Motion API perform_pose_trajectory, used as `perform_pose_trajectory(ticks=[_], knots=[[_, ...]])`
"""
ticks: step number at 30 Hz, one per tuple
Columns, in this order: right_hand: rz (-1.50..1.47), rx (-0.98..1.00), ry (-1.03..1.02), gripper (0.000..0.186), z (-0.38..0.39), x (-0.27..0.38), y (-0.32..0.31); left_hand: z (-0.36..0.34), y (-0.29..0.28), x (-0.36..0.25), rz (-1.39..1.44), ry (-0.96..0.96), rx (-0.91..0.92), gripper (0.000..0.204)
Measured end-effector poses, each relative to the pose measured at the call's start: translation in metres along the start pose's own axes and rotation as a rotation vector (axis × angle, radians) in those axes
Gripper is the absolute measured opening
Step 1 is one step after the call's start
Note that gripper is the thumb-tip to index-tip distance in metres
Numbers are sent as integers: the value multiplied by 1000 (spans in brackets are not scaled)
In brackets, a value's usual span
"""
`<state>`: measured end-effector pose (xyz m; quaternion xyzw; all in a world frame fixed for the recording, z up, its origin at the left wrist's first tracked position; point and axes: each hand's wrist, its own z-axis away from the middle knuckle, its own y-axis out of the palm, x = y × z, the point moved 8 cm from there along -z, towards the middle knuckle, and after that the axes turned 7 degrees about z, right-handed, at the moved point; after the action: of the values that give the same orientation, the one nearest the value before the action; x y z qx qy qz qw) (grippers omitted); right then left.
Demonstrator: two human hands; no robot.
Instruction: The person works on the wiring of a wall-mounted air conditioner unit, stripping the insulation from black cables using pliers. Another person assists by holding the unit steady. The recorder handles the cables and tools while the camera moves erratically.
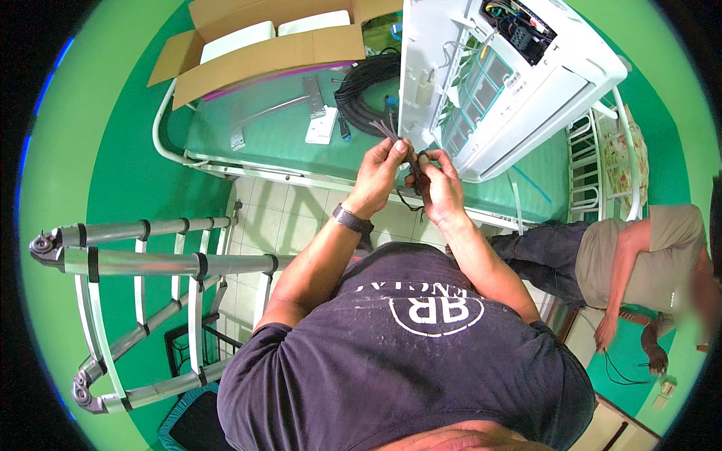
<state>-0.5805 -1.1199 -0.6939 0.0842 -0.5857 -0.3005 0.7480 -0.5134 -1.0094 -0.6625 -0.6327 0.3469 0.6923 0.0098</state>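
Pinched between the fingers of my left hand is the end of a dark electrical cable, its separate thin wires fanning out above the thumb. Close beside it, my right hand has its fingers closed on the same cable a little lower down. A loose dark strand dangles beneath both hands. Just beyond them lies a coil of black cable. To the right stands a white air conditioner indoor unit, tilted, with its filter mesh and wiring compartment exposed.
A green-covered bed with a white metal frame bears an open cardboard box, a metal bracket and a screwdriver. A folding ladder stands at left. At right, another person holds a thin black cord.
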Motion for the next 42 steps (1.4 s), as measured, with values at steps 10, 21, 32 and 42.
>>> perform_pose_trajectory(ticks=[10, 21, 32, 42], knots=[[7, 416, 437, 13, -23, -42, 16, -11, 14, -26, -212, -176, 497, 31], [459, 135, -218, 24, 18, 15, 23, -20, -7, -17, 113, -206, 106, 28], [1301, -114, -1196, 37, 68, 84, 84, -12, -7, -34, 4, -182, -39, 28], [1297, -146, -1267, 13, 65, 89, 83, -5, -10, -23, 122, -286, -86, 27]])
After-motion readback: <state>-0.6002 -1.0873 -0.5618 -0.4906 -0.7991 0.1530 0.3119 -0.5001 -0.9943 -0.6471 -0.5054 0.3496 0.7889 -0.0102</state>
